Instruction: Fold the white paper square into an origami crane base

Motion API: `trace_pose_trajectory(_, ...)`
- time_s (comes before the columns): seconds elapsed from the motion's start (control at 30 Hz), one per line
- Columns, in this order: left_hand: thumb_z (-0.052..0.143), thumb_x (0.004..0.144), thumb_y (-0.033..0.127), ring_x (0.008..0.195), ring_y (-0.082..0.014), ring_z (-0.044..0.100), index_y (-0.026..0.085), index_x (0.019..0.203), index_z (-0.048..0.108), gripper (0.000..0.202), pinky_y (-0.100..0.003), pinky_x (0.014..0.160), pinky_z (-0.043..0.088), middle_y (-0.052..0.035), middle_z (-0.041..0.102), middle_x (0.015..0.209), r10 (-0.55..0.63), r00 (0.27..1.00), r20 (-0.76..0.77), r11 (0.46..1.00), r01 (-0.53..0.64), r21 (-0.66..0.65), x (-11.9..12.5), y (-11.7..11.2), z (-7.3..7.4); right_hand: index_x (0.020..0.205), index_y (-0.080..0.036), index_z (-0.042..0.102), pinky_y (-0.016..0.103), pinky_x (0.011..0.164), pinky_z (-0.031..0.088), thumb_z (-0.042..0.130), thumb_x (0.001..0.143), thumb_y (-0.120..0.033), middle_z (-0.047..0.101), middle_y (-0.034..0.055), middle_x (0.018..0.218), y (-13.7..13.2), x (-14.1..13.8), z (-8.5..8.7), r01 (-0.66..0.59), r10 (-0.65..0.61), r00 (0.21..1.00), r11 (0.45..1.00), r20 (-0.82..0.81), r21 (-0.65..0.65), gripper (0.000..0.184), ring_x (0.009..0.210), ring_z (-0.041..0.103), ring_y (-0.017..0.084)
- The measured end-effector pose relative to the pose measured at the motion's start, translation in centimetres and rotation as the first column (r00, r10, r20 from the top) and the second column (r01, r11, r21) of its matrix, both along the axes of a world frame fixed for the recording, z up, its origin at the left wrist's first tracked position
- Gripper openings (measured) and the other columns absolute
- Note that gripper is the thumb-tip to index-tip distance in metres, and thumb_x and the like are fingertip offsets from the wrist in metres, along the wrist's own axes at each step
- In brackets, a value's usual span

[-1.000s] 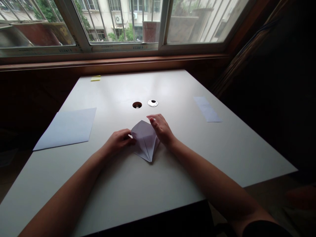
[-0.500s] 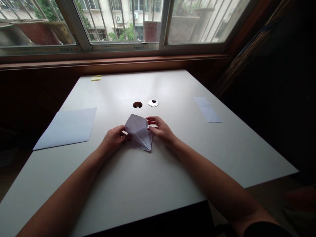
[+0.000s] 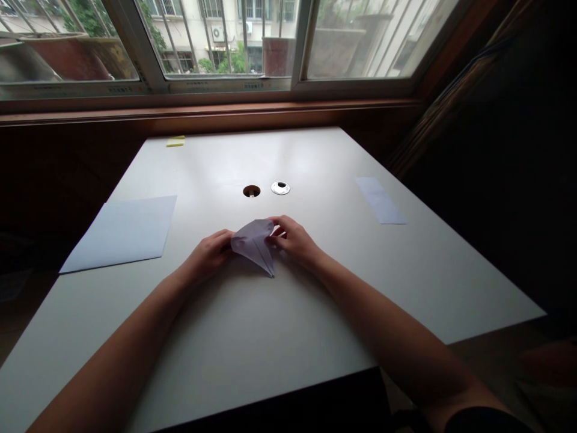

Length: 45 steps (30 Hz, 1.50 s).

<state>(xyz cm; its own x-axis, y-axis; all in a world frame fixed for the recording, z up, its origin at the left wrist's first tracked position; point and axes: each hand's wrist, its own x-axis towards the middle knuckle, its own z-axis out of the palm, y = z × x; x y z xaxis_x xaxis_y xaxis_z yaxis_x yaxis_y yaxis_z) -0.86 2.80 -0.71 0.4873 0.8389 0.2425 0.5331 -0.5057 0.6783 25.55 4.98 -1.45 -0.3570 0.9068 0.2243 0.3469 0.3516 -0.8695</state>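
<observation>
A partly folded sheet of white paper is held between my hands over the middle of the table. Its creased lower end narrows to a point towards me, and its upper part bulges and curls over. My left hand grips the paper's left edge, with the fingertips mostly hidden behind it. On the other side, my right hand pinches the right edge between thumb and fingers.
The white table has a round cable hole and a loose round cover beyond the hands. White sheets lie at the left, a paper strip at the right, and yellow sticky notes at the far left. A window stands behind.
The top corner of the folded paper, which stood up, has come down and the sides have curved inward. My left fingers have slipped further behind the paper; both hands stay in nearly the same place.
</observation>
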Motion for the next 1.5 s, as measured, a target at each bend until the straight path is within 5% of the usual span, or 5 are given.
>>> trace_pose_trajectory(0.37, 0.064, 0.084, 0.031, 0.071, -0.0141, 0.064, 0.025, 0.133, 0.055, 0.05, -0.025, 0.069, 0.052, -0.0005, 0.07, 0.093, 0.173, 0.985, 0.004, 0.98, -0.172, -0.098, 0.6, -0.3, 0.5, 0.111, -0.025, 0.066, 0.028, 0.07, 0.05, 0.069, 0.083, -0.025, 0.068, 0.0018, 0.101, -0.1, 0.5, 0.5, 0.005, -0.014, 0.99, 0.998, 0.138, 0.066, 0.028, 0.068, 0.059, 0.012)
trace_pose_trajectory(0.87, 0.078, 0.078, 0.038, 0.083, -0.0182, 0.057, 0.028, 0.155, 0.019, 0.097, -0.04, 0.085, 0.052, -0.0069, 0.056, 0.111, 0.303, 0.953, -0.027, 0.938, -0.293, 0.186, 2.1, -0.8, -2.2, 0.133, -0.029, 0.055, 0.03, 0.078, 0.05, 0.08, 0.074, -0.027, 0.061, 0.0041, 0.117, -0.4, 0.0, 0.4, -0.046, 0.04, 0.986, 0.998, 0.163, 0.033, 0.064, 0.082, 0.059, 0.015)
trace_pose_trajectory(1.13, 0.076, 0.08, 0.037, 0.079, -0.0137, 0.056, 0.023, 0.114, 0.041, 0.051, -0.032, 0.074, 0.053, 0.0001, 0.048, 0.097, 0.426, 0.901, 0.087, 0.896, -0.433, 0.1, 2.2, -1.2, -2.4, 0.13, -0.026, 0.055, 0.034, 0.088, 0.047, 0.079, 0.078, -0.032, 0.06, 0.006, 0.116, -0.9, -0.8, 0.3, -0.011, -0.018, 0.972, 0.992, 0.234, 0.122, 0.058, 0.102, 0.059, 0.022)
trace_pose_trajectory(1.3, 0.067, 0.087, 0.034, 0.086, -0.0205, 0.053, 0.019, 0.084, 0.055, 0.019, -0.039, 0.082, 0.048, -0.0039, 0.054, 0.088, 0.319, 0.939, -0.128, 0.923, -0.277, 0.268, 2.0, -0.7, -1.7, 0.106, -0.021, 0.063, 0.035, 0.088, 0.046, 0.078, 0.08, -0.035, 0.059, 0.0061, 0.102, -0.7, -1.0, 0.1, -0.004, -0.065, 0.941, 0.979, 0.331, 0.205, 0.034, 0.098, 0.056, 0.023)
trace_pose_trajectory(1.5, 0.063, 0.091, 0.033, 0.095, -0.0241, 0.053, 0.02, 0.091, 0.065, 0.013, -0.04, 0.086, 0.048, -0.0068, 0.062, 0.094, 0.229, 0.961, -0.154, 0.935, -0.173, 0.31, 2.0, -0.7, -1.2, 0.086, -0.02, 0.058, 0.032, 0.08, 0.044, 0.076, 0.082, -0.037, 0.057, 0.0043, 0.092, -0.6, -0.9, -0.2, 0.013, -0.116, 0.915, 0.966, 0.387, 0.258, 0.024, 0.09, 0.054, 0.021)
